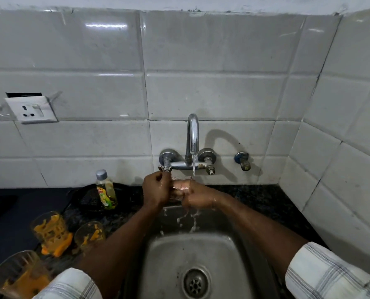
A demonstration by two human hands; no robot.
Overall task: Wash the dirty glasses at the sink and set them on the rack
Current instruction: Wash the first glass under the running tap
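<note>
Left hand (156,190) up by the left handle of the tap (192,134), fingers (158,176) curled, probably to set the flow; whether gripping it, cannot tell. Right hand (198,196) just beside, under the stream (193,169), wet, perhaps rinsing; whether holding a glass, cannot tell through the splash. Three dirty glasses (52,231), streaked orange, waiting on the counter (255,197) left of the sink (229,255), near enough for washing in turn. Bottle (106,190) behind them. No rack in view.
</note>
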